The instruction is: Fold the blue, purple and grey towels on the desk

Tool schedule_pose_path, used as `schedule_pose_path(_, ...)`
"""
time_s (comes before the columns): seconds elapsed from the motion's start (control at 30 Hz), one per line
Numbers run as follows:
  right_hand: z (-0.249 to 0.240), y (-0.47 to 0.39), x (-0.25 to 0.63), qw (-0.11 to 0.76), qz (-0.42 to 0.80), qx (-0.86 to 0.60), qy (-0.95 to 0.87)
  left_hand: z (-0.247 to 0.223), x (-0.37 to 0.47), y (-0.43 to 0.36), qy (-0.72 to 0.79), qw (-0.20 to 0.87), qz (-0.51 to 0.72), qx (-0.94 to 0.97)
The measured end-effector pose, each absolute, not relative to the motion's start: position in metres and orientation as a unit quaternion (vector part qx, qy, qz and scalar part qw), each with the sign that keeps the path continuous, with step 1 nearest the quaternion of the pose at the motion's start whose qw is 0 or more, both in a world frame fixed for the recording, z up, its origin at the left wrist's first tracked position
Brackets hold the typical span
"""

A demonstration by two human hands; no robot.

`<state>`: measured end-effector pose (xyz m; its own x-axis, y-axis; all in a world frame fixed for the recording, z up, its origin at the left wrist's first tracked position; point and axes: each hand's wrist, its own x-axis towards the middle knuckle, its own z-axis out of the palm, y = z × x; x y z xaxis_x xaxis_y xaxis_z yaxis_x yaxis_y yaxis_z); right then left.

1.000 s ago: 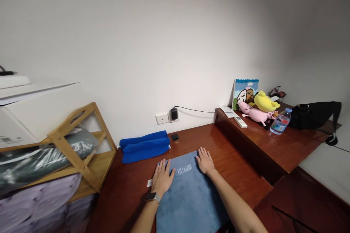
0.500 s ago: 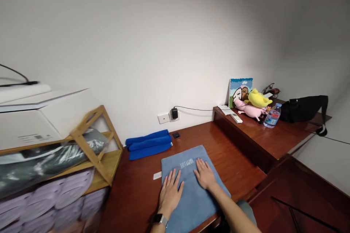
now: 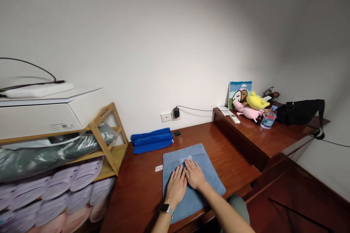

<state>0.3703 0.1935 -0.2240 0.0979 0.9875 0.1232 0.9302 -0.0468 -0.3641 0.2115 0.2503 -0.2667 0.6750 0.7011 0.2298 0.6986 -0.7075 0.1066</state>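
A grey-blue towel with white lettering lies folded into a flat rectangle on the brown desk. On it rests my left hand, palm down with its fingers stretched out; a watch is on that wrist. My right hand also lies flat on the towel, right beside the left one, its fingers just below the lettering and covering part of it. A white label sticks out from the towel's left edge. Behind it, a bright blue folded cloth lies near the wall.
At left stands a wooden shelf with lilac slippers and a white box. The raised right-hand ledge holds plush toys, a water bottle, a remote control and a black bag. A charger is plugged into the wall.
My hands have come together at the towel's middle; the right hand slid left, the left slightly right. The view has shifted a little to the left.
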Motion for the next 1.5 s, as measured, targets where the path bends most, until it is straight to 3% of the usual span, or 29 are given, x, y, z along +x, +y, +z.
schedule_pose_path(0.2,-0.242,0.181,0.376,0.171,0.085,-0.741,-0.644,-0.286,0.194,0.237,0.427,0.012,0.13,0.895)
schedule_pose_path(0.47,-0.222,0.138,0.445,0.123,0.074,-0.838,-0.526,-0.272,0.152,0.223,0.504,-0.03,0.127,0.854)
schedule_pose_path(0.6,-0.224,0.128,0.402,0.186,0.021,-0.793,-0.581,-0.267,0.16,0.205,0.455,-0.054,0.172,0.872)
schedule_pose_path(0.73,-0.231,0.125,0.346,0.22,0.062,-0.72,-0.655,-0.26,0.182,0.186,0.402,-0.019,0.171,0.899)
schedule_pose_path(1.2,-0.242,0.07,0.413,0.138,0.075,-0.851,-0.501,-0.281,0.138,0.168,0.428,0.022,0.152,0.891)
schedule_pose_path(1.33,-0.237,0.075,0.404,0.172,0.039,-0.836,-0.519,-0.293,0.132,0.177,0.424,-0.001,0.185,0.887)
schedule_pose_path(1.5,-0.218,0.121,0.361,0.228,0.05,-0.741,-0.63,-0.269,0.182,0.205,0.42,-0.025,0.189,0.887)
